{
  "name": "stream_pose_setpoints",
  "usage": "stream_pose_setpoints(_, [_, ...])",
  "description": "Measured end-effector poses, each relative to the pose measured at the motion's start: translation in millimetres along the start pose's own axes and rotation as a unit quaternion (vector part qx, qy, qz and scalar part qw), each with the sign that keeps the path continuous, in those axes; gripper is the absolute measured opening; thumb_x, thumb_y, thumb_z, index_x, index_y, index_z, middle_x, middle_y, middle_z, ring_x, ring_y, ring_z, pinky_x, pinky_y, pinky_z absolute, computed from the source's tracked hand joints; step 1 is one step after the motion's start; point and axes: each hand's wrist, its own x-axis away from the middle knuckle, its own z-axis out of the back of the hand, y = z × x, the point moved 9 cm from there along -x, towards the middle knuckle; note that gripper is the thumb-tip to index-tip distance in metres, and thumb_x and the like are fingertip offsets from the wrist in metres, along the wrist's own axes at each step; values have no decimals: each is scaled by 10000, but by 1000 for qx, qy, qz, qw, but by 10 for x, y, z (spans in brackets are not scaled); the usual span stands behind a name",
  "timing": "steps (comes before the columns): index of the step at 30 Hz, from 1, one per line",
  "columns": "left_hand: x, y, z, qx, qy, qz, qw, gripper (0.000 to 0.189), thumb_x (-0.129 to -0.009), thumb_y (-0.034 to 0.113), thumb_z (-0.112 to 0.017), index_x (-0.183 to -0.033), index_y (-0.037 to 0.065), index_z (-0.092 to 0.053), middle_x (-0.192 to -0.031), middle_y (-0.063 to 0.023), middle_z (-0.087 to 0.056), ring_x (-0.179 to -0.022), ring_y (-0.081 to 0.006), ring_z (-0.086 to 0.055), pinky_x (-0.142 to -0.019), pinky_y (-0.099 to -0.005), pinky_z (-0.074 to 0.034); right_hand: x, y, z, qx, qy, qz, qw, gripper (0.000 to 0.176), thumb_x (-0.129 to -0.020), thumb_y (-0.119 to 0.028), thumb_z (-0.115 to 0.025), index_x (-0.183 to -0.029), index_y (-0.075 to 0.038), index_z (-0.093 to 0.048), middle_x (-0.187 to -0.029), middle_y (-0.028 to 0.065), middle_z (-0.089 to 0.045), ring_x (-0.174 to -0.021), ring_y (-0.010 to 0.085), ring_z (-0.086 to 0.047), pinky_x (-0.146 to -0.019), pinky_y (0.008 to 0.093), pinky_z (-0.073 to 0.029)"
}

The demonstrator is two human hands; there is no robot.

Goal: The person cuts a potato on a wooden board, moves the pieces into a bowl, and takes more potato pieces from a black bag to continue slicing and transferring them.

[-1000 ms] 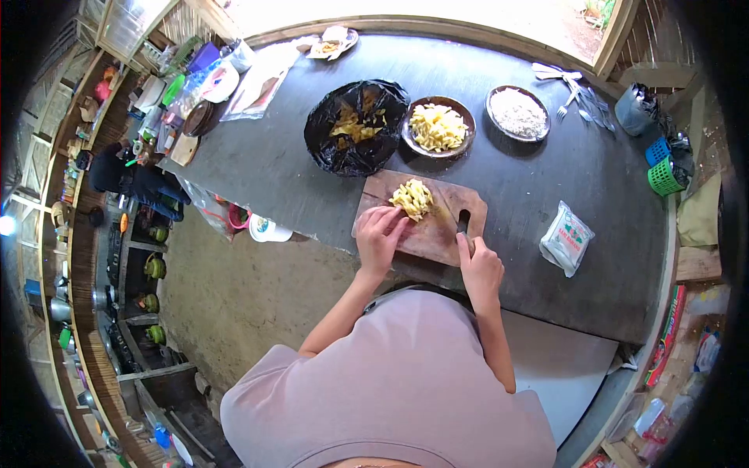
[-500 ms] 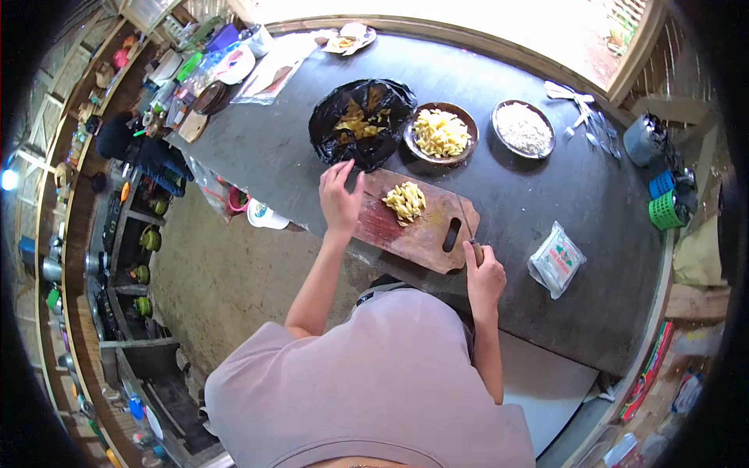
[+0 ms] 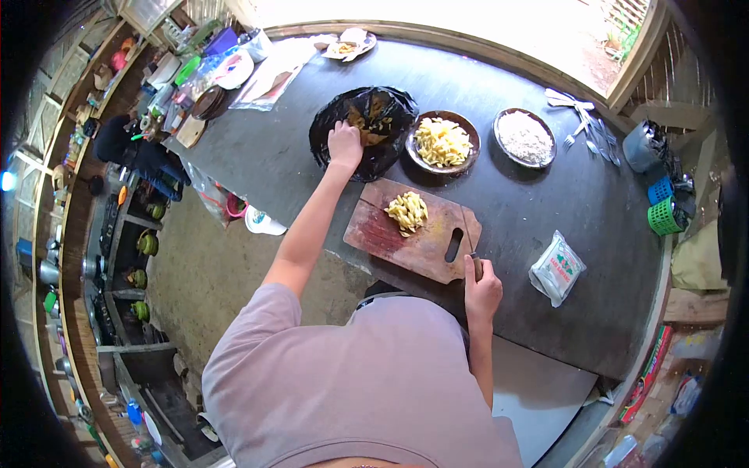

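Note:
My left hand [image 3: 345, 145] reaches over the black plastic bag [image 3: 382, 160], its fingers curled down at the yellow-brown peelings [image 3: 380, 125] inside. Whatever its fingertips hold is hidden. My right hand [image 3: 484, 291] is closed around the brown handle of a knife [image 3: 478, 267] beside the cutting board's right end. The wooden cutting board [image 3: 429, 253] has a slot handle and a reddish stain. A small heap of pale yellow cut pieces [image 3: 407, 213] lies on it.
Behind the board stand a bowl of yellow pieces [image 3: 443, 143] and a plate of white grated or flaky food [image 3: 527, 139]. To the right lie a white packet [image 3: 557, 268] and some cutlery [image 3: 593, 134]. Another person [image 3: 140, 154] is at the far left.
My left hand has moved from the board's left edge forward into the black bag, its fingers now curled. My right hand stays on the knife, slightly lower in view.

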Motion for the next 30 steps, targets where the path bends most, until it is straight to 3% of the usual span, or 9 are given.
stream_pose_setpoints(9, [63, 32, 42, -44, 3, 8, 999, 211, -825, 268, -766, -873, 64, -788, -1070, -123, -722, -1115, -293, -635, -885, -450, -496, 5, -2, -17, 2, -2, -5, 1000, 518, -1043, -553, -620, -1001, -42, -701, -857, 229, -746, -840, 457, -732, -730, 534, -549])
stream_pose_setpoints(15, [-68, -130, 16, -18, 8, 70, 997, 233, -800, 294, -791, -872, 73, -795, -1048, -111, -742, -1090, -301, -656, -883, -449, -522, 55, -100, -50, 7, -4, 25, 1000, 509, -1046, -548, -621, -981, -50, -700, -823, 221, -739, -800, 454, -731, -709, 538, -545])
stream_pose_setpoints(19, [442, -110, 650, 249, 165, 83, 951, 147, -863, 144, -795, -926, 12, -788, -992, -141, -762, -990, -334, -691, -890, -439, -542, 148, -173, -21, 15, 4, 24, 1000, 506, -1047, -550, -622, -953, -57, -691, -793, 203, -730, -780, 450, -727, -694, 537, -543])
stream_pose_setpoints(21, [857, 107, 810, 355, 79, 91, 927, 120, -889, 125, -786, -948, 20, -788, -1021, -140, -767, -993, -321, -702, -880, -416, -548, 191, -173, -51, -8, -4, 19, 1000, 510, -1050, -548, -616, -940, -55, -686, -800, 215, -729, -784, 458, -724, -695, 538, -545])
stream_pose_setpoints(22, [1104, 290, 934, 355, 115, 34, 927, 89, -877, 88, -775, -934, 21, -758, -976, -135, -756, -917, -332, -690, -835, -425, -546, 225, -155, -81, -6, -7, 14, 1000, 510, -1050, -548, -616, -940, -55, -686, -800, 215, -729, -784, 458, -724, -695, 538, -545])
stream_pose_setpoints(27, [1768, 555, 889, 366, 74, 8, 928, 141, -880, 72, -791, -1011, 32, -756, -1045, -133, -746, -1010, -328, -697, -904, -423, -561, 358, -258, -291, 16, -70, 43, 996, 463, -1054, -500, -629, -951, -53, -691, -815, 242, -726, -794, 471, -721, -697, 542, -550])
stream_pose_setpoints(30, [2050, 613, 947, 377, 61, 37, 923, 132, -885, 65, -784, -1009, 33, -755, -1045, -133, -745, -1014, -326, -697, -906, -417, -562, 395, -431, -324, 8, -96, 67, 993, 457, -1054, -496, -628, -967, -53, -695, -814, 252, -724, -794, 473, -722, -695, 546, -550])
